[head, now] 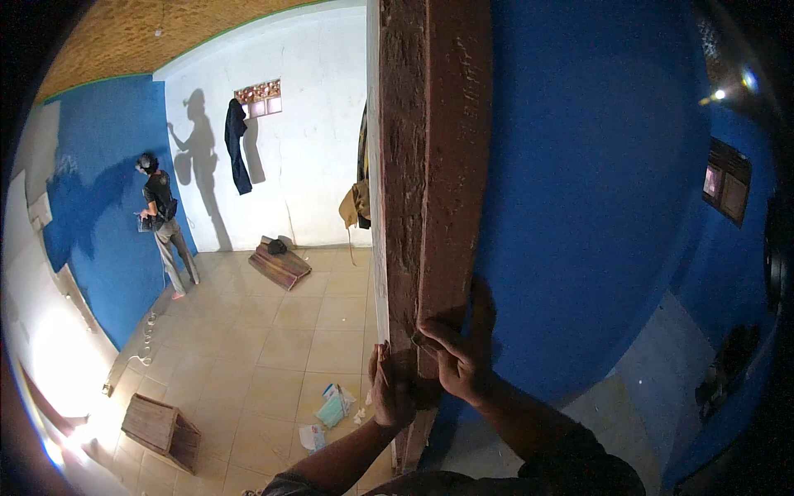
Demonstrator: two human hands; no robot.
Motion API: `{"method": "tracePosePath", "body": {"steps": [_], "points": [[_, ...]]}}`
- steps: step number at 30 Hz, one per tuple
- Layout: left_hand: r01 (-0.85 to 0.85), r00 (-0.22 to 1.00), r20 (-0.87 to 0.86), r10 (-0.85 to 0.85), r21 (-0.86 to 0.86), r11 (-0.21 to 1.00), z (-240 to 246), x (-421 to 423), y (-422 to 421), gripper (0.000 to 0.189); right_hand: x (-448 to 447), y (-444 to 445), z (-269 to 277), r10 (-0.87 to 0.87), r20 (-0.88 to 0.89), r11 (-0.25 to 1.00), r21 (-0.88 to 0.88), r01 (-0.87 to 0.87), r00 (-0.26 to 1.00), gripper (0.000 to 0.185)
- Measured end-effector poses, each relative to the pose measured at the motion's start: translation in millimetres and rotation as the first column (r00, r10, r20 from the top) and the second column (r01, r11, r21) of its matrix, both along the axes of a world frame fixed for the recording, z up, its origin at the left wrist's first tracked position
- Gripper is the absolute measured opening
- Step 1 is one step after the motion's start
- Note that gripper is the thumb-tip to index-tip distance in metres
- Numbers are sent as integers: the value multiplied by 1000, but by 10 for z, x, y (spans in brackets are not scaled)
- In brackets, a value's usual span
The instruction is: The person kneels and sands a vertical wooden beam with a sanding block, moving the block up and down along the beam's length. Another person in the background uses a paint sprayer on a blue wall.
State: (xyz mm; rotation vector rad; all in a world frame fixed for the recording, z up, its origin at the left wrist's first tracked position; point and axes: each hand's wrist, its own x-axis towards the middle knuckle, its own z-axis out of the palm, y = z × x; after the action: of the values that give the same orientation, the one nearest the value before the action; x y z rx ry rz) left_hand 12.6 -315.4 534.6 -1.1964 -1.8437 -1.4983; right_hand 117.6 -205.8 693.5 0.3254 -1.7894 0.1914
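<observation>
A dark brown wooden door frame post (450,186) rises right before me, with a rough, pitted surface. My left hand (392,394) is against the post's left side, fingers pointing up along its edge beside the white wall end. On the other side, my right hand (459,359) touches the post's front corner with thumb and fingertips drawn close together. Whether something small is pinched there is too dark to tell. Both palms are hidden from view.
A person (162,217) stands by the blue wall (105,186) at the left. On the tiled floor (279,347) are a wooden stool (161,428), a coiled white cable (147,335), a rolled mat (280,266) and a light-green face mask (332,409) among wrappers. Dark trousers (236,149) hang beyond.
</observation>
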Motion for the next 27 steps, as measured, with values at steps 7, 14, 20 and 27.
{"method": "tracePosePath", "body": {"steps": [7,14,20,27], "points": [[353,776,430,-462,310,883,-478,-90,-154,57,-115,-334,1286,517,112,818,-357,-451,849,31],[178,976,109,-186,85,980,-179,-61,-156,60,-2,-183,-73,18,42,996,-88,-14,999,30],[165,977,107,-183,159,973,-118,-10,-149,60,25,-230,847,-90,104,995,-28,94,990,27],[25,1000,-18,-23,96,995,25,120,-350,57,-58,-306,1129,-21,63,994,-109,28,998,28]]}}
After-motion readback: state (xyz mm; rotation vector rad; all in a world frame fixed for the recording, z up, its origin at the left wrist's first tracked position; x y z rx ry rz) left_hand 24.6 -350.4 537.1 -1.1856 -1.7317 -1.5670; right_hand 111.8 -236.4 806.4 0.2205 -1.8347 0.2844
